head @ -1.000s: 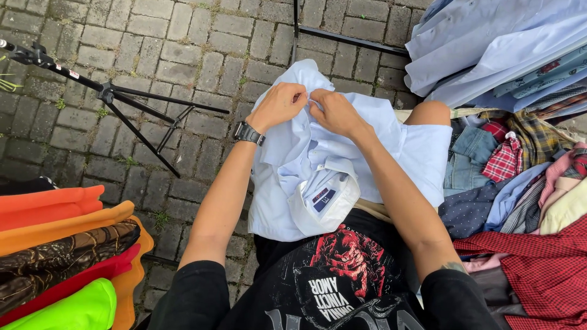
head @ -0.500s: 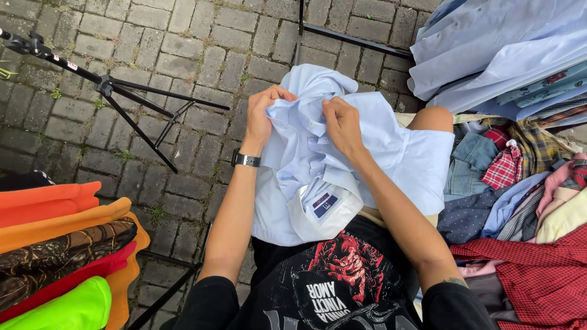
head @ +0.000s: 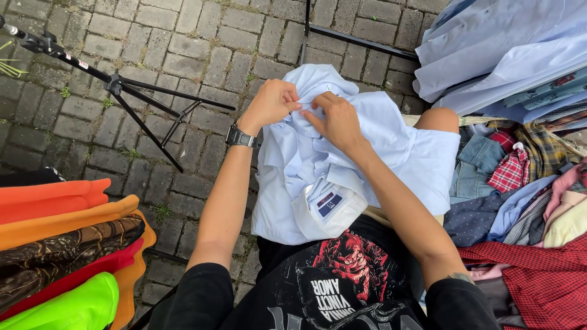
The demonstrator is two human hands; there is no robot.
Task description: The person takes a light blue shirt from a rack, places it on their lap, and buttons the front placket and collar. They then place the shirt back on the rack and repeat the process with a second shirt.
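A light blue collared shirt (head: 391,159) lies bunched over my lap, its collar and label toward my body. My left hand (head: 272,102), with a dark wristwatch (head: 239,137) on its wrist, pinches the fabric near the shirt's far edge. My right hand (head: 335,119) grips the same fold just beside it, fingers touching the left hand's. Both hands are closed on the cloth. My bare knee (head: 437,119) shows past the shirt on the right.
A black tripod stand (head: 131,95) stands on the brick paving (head: 183,49) at left. Orange, patterned, red and neon green garments (head: 67,244) hang at lower left. Pale blue shirts (head: 507,49) hang upper right above a pile of plaid and denim clothes (head: 520,201).
Both hands have shifted along the shirt's far edge, re-gripping and gathering the fabric; the shirt is more bunched under the hands than a second ago.
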